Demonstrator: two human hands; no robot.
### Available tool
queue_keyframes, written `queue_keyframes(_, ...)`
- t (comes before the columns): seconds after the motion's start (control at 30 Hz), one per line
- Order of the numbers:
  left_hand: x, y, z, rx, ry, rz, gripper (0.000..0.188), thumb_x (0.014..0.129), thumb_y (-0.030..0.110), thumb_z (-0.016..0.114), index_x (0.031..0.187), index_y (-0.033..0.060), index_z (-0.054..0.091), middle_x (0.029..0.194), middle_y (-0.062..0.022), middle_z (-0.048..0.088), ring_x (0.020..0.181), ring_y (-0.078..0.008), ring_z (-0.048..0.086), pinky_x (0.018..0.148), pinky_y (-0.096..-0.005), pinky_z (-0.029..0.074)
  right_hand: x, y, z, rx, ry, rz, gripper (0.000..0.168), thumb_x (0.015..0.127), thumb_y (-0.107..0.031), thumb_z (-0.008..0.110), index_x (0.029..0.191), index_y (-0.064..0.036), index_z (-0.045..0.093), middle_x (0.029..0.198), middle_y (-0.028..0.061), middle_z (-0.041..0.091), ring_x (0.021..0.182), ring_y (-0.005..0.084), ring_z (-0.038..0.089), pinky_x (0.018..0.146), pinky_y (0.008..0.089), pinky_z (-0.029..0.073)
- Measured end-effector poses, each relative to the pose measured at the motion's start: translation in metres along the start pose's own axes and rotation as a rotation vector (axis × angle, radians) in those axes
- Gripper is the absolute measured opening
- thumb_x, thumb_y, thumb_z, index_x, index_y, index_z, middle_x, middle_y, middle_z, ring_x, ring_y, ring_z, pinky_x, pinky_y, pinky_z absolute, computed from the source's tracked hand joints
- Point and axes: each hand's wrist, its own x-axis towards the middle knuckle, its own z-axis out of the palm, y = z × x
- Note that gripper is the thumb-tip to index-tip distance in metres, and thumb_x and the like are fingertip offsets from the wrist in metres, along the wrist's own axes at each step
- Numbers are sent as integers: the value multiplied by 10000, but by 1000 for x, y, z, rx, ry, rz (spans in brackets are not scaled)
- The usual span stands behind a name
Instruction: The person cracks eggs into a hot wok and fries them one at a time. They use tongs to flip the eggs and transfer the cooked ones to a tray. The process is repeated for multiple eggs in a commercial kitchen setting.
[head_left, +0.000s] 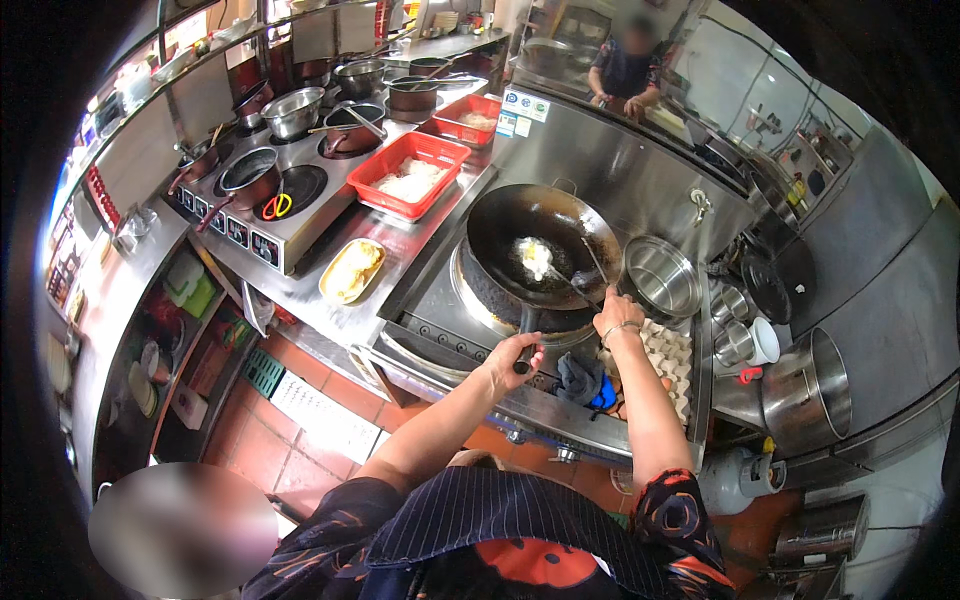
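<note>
A dark wok (495, 232) sits tilted over a round burner, with its handle towards me. My left hand (517, 358) is closed round the end of that handle. In the wok lies an egg (535, 257), white with some yellow. My right hand (619, 311) grips long thin utensils, perhaps chopsticks (596, 259); one reaches down to the egg and another points at the wok's far right side. Which kind they are is not certain. Below my right wrist stand a pulp egg tray (670, 352) with a few eggs, and a dark cloth (580, 380) beside it.
Left of the wok are an oval dish of yellow food (351, 270), a red basket of pale noodles (409, 174) and an electric hob (304, 191) with pots and yellow-red scissors (277, 206). To the right stand a steel pot (661, 276), a tall stockpot (810, 390) and a gas cylinder (731, 480).
</note>
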Motion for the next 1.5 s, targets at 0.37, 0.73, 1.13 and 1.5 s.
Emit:
queue_keyframes(0.37, 6, -1, -7, 13, 1, 11, 131, 832, 146, 552, 849, 36, 484, 686, -67, 520, 537, -123, 485, 409, -191, 422, -57, 25, -58, 149, 50, 26, 508, 669, -213, 617, 1132, -78, 459, 939, 211, 598, 888, 370, 570, 762, 444, 451)
queue_keyframes(0.73, -4, 9, -2, 21, 21, -12, 172, 851, 177, 538, 791, 24, 487, 684, -68, 521, 566, -127, 481, 457, -211, 414, -102, 25, -18, 229, -3, 119, 665, 662, -268, 622, 1253, -92, 373, 885, 207, 611, 848, 374, 579, 733, 430, 454)
queue_keyframes(1.13, 0, 11, -8, 71, 53, -4, 133, 855, 191, 532, 846, 66, 487, 694, -58, 516, 547, -121, 478, 432, -205, 409, -109, 24, 26, 266, -107, 71, 729, 722, -296, 585, 1319, -33, 260, 1011, 229, 571, 912, 362, 567, 778, 436, 454)
queue_keyframes(1.5, -5, 18, -13, 76, 70, 11, 128, 841, 180, 553, 883, 71, 499, 714, -58, 520, 540, -123, 493, 408, -192, 405, -108, 16, 22, 329, -234, 136, 759, 700, -252, 587, 1338, -68, 219, 1061, 241, 553, 949, 364, 552, 793, 420, 447)
